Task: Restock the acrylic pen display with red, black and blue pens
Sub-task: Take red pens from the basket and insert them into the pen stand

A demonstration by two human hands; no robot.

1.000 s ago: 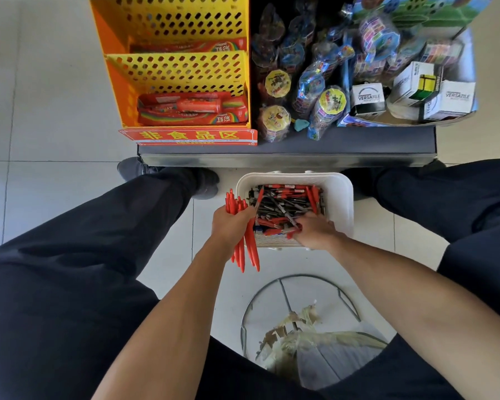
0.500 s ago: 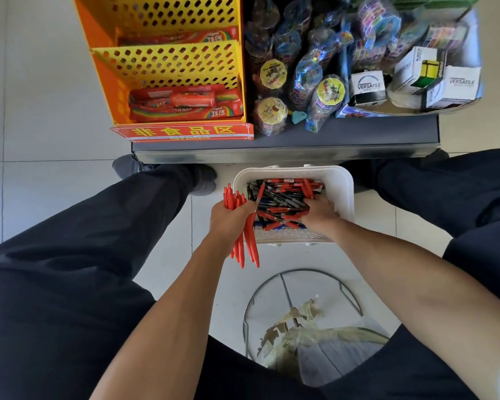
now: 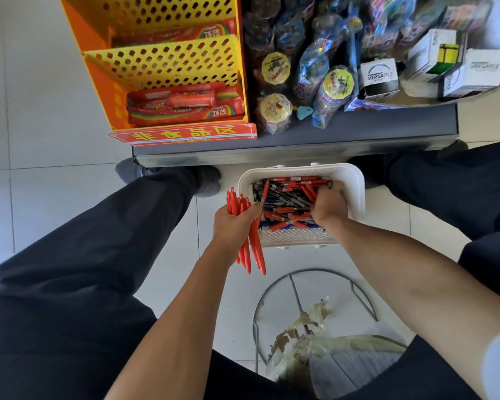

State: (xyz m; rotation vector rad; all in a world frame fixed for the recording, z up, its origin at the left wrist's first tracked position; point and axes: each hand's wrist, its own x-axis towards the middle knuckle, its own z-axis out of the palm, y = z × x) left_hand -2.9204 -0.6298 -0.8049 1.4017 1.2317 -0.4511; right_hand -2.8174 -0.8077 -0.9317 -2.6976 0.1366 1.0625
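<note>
A bundle of red pens (image 3: 247,226) stands roughly upright in the left hand (image 3: 233,223), whose fingers are curled around the middle of the bundle; the clicker ends rise above the fist and the tips hang below it, just beside the left wall of a white basket (image 3: 355,192). The basket sits on the tiled floor (image 3: 41,197) between the person's two dark-trousered legs and holds a loose heap of red, black and blue pens (image 3: 286,197). The right hand (image 3: 328,204) reaches down into this heap with its fingers bent among the pens; whether they pinch any one pen cannot be told. Both forearms are bare and extend forward from the lower edge of the view. Just beyond the basket lies the dark edge of a low shelf (image 3: 300,140), which carries a yellow perforated rack (image 3: 162,62) with red candy packets (image 3: 182,103), a red sign (image 3: 185,134), wrapped toys (image 3: 312,70) and white boxes (image 3: 380,76). Nearer the person, a wire frame (image 3: 300,287) with a crumpled bag (image 3: 315,342) stands on the floor.
</note>
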